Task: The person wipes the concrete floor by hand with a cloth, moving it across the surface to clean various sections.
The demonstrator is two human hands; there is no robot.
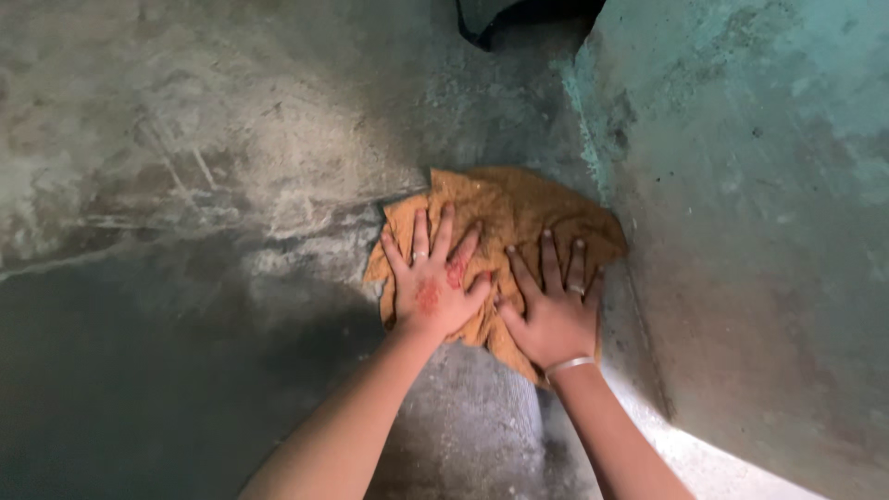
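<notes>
Two hands are pressed flat on an orange-brown cloth (505,218) spread on the concrete floor (213,167). Part of the cloth is hidden under the palms; a dark object (486,23) at the top edge is cut off and cannot be identified. Left hand (431,287): grip fully open, fingers splayed, nothing clasped, palm down on the cloth. Right hand (554,310): same, open and flat, a bangle (567,366) seen at the wrist. The cloth's right edge is set against a greenish wall (759,213); bare floor is seen to the left.
</notes>
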